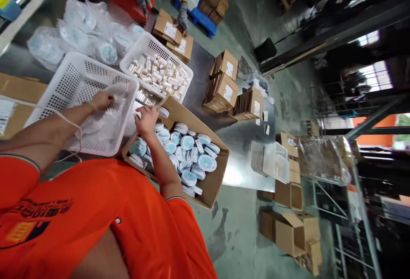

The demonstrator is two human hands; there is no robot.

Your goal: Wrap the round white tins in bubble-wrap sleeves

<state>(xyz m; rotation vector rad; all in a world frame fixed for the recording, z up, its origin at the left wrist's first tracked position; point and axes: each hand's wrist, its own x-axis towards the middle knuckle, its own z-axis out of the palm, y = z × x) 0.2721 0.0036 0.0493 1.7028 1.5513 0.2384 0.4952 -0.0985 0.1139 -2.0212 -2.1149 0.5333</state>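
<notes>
My left hand (103,100) is closed, with its fingers pinching a clear plastic bag (109,118) inside a white perforated basket (133,84). My right hand (146,119) is at the near-left end of an open cardboard carton (215,180), beside the carton's rim. Its thumb and fingers are apart, and nothing shows between them. Several round white tins with light-blue labels (187,142) lie loose in the carton, some marked "beauty". A second white basket (188,74) behind it holds many small white-and-gold bottles (160,71).
Clear bags of round tins (80,27) are piled at the back left. Bundled flat cardboard boxes (224,84) stand on the metal table (240,142). Across the table, a co-worker's gloved hand (183,17) touches a labelled stack. Empty cartons (288,232) sit on the floor.
</notes>
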